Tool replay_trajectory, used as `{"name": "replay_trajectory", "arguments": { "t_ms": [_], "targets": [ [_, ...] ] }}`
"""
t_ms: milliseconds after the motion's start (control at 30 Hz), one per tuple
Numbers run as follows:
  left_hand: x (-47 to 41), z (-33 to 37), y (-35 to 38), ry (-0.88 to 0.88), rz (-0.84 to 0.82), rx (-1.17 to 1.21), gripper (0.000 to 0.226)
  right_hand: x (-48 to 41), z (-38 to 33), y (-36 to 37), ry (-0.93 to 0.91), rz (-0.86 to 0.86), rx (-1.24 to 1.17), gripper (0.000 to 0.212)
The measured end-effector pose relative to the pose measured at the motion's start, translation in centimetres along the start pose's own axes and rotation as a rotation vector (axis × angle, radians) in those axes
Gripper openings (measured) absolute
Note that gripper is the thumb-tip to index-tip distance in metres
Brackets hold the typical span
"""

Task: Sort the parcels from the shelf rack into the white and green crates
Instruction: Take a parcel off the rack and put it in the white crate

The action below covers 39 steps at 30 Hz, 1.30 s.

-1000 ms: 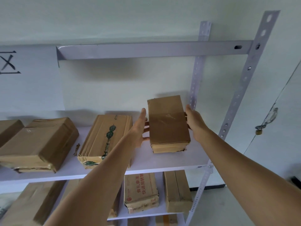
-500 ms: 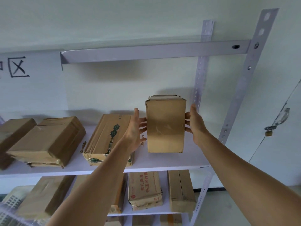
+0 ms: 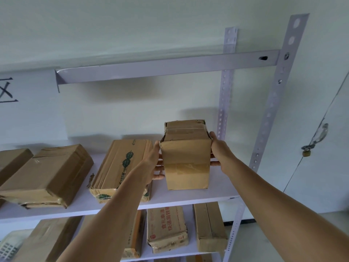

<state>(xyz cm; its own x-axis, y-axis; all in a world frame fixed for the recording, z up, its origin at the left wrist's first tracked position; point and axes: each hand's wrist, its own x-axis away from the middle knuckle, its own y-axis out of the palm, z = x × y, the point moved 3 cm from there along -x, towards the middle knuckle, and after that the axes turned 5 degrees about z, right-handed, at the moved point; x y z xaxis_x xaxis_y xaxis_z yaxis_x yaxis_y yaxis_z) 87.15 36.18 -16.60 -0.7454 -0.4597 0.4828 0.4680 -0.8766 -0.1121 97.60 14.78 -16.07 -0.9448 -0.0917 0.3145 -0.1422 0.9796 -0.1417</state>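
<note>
Left grip (image 3: 153,164), right grip (image 3: 218,151) clamped on opposite sides of upright brown parcel (image 3: 186,163), right end of shelf (image 3: 188,197).

The fingertips of the left hand (image 3: 151,163) and right hand (image 3: 220,148) disappear behind the held parcel (image 3: 186,159). The view's left edge cuts off a handwritten sign (image 3: 28,110), a brown parcel (image 3: 13,161) and a blurred pale crate (image 3: 9,244) lower down.
</note>
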Motion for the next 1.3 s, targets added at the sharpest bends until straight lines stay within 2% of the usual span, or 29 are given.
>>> {"name": "replay_trajectory", "arguments": {
  "t_ms": [200, 400, 533, 633, 733, 867, 1000, 1167, 1300],
  "targets": [
    [-0.2, 0.8, 0.5, 0.051, 0.003, 0.047, 0.069, 0.3, -0.9, -0.3, -0.090, -0.001, -0.017, 0.057],
    [0.0, 1.2, 0.9, 0.210, -0.090, 0.200, 0.073, 0.0, -1.5, -0.6, -0.203, 0.037, -0.117, 0.051],
    [-0.5, 0.1, 1.2, 0.216, -0.063, 0.257, 0.084, -0.5, -0.1, -0.4, -0.198, 0.052, -0.094, 0.060],
    [-1.0, -1.7, 1.3, 0.231, -0.072, 0.252, 0.090, -0.6, 1.5, 0.0, -0.182, 0.056, -0.097, 0.052],
    [-1.3, -3.2, 1.5, 0.225, -0.077, 0.241, 0.088, -0.2, 3.0, 0.3, -0.166, 0.026, -0.102, 0.051],
    [-1.3, -4.1, 1.9, 0.206, -0.109, 0.237, 0.083, -0.4, 4.6, 0.7, -0.103, -0.003, -0.036, 0.061],
    [-1.4, -4.8, 2.4, 0.201, -0.151, 0.183, 0.085, -0.4, 5.7, 1.3, -0.063, -0.008, 0.058, 0.058],
    [-1.1, -4.8, 2.9, 0.255, -0.176, 0.192, 0.086, -0.1, 5.8, 1.6, -0.070, 0.028, -0.030, 0.056],
    [-0.5, -4.3, 3.3, 0.307, -0.189, 0.255, 0.085, 0.2, 5.3, 1.5, -0.147, 0.039, -0.167, 0.051]
  ]
}}
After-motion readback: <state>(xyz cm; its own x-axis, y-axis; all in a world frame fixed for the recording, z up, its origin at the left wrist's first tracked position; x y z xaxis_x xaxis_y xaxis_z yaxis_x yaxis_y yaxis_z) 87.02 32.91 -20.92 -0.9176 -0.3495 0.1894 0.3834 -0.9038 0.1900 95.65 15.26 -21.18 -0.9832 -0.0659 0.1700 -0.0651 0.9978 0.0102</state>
